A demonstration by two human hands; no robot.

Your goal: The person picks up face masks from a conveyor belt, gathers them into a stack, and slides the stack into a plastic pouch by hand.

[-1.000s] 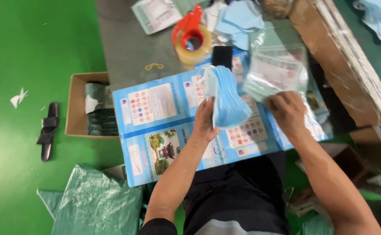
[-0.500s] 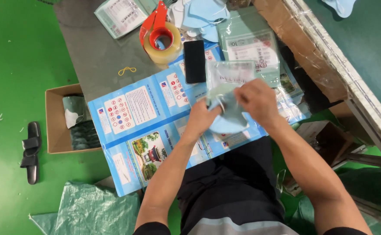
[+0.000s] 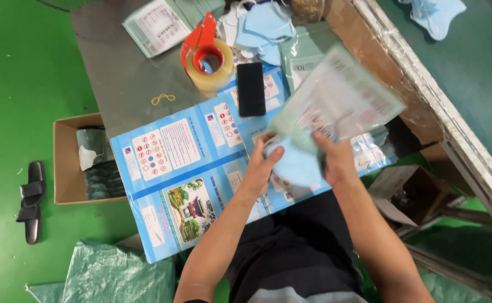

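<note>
From the head camera, looking down, both hands meet just in front of the person's lap at the near edge of the worktop (image 3: 117,84). The left hand (image 3: 262,168) has its fingers closed around the left side of a light blue face mask (image 3: 297,165). The right hand (image 3: 336,160) pinches the mask's right side together with a clear printed plastic bag (image 3: 336,101), which fans up and away toward one o'clock, blurred. The mask sits between the two hands, its upper part tucked under the bag's mouth.

Under the hands lies a large blue poster (image 3: 167,168) with pictures. A black phone (image 3: 251,88) rests on it at twelve o'clock from the hands, and a tape dispenser (image 3: 208,59) with a red handle stands just beyond, at eleven. More blue masks (image 3: 263,25) are piled at twelve o'clock, farther off. A cardboard box (image 3: 66,163) sits on the green floor at nine o'clock, a black sandal (image 3: 31,199) beside it.
</note>
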